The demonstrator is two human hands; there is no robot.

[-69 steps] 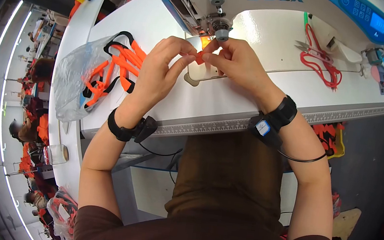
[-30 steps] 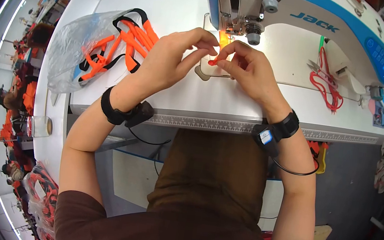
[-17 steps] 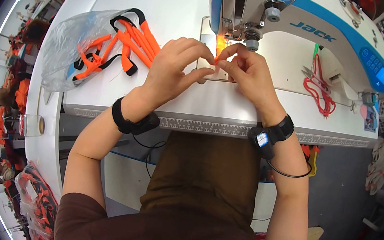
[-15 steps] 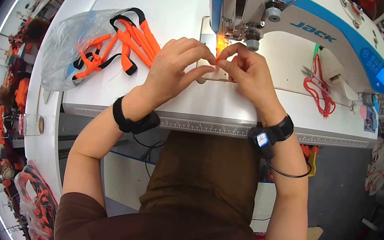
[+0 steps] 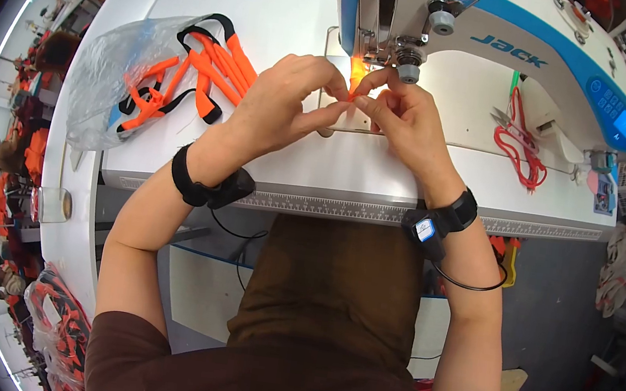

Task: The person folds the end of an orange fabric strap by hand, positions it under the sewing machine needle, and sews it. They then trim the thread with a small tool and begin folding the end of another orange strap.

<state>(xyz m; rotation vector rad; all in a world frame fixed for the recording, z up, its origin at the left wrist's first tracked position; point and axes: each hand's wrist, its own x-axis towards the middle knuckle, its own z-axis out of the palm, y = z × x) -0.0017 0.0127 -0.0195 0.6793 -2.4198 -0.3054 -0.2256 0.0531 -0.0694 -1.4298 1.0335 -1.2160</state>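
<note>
- Orange strip [image 5: 357, 75], one, narrow; at the front of the needle area, lit brightly, its near end at the fingertips of both hands.
- Left hand [image 5: 286, 101], bare; left of the strip, index finger and thumb curved toward each other with their tips almost meeting at the strip's near end; whether they grip it cannot be told.
- Right hand [image 5: 406, 121], bare; right of the strip, thumb and index finger pinched together on its near end, other fingers curled under.
- Sewing machine [image 5: 461, 29], white and blue, marked "JACK"; at the far side, its arm running right to a lit display [image 5: 624, 123].
- Table [image 5: 285, 170], white; a printed ruler [image 5: 327, 204] along its near edge.
- Straps [image 5: 215, 68], orange with black parts, in a loose heap; left of the left hand, partly on a clear plastic bag [image 5: 96, 100].
- Scissors [image 5: 503, 119], metal blades, lying with a red cord [image 5: 531, 175]; right of the right hand, well apart.
- Wrist bands, black, two: one on the left wrist [image 5: 190, 179], one on the right [image 5: 459, 212], each with a small box attached.
- Jar [image 5: 55, 204], clear; on the surface at far left.
</note>
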